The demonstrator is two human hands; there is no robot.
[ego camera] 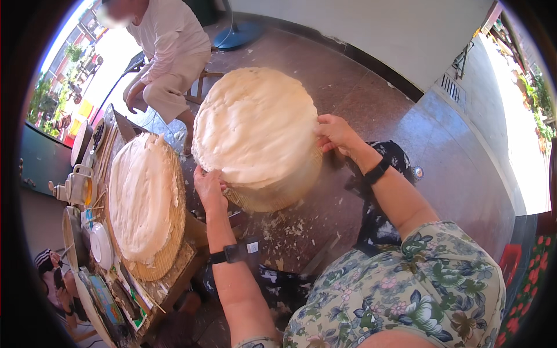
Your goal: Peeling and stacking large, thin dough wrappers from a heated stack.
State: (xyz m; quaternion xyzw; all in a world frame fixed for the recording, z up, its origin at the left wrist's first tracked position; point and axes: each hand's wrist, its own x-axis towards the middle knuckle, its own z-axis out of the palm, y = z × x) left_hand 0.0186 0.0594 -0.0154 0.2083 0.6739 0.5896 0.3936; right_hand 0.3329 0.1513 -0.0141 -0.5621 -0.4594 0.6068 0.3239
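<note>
A large round sheet of pale, soft dough-like material [256,126] lies over a round ribbed board [278,198], seen in front of me. At its lower left rim, my left hand [211,185] pinches the edge, thumb on top. My right hand [337,135] touches the right rim with bent fingers; whether it grips the sheet or the board under it cannot be told. A second pale sheet [141,200] rests on another round ribbed board [177,209] on the wooden table to my left.
The cluttered wooden table [174,278] holds a white plate [101,245], a metal-and-glass pitcher [82,185] and thin sticks. A person [174,52] sits beyond it. Another person [65,287] is at the lower left. Pale scraps [283,230] litter the floor below my hands.
</note>
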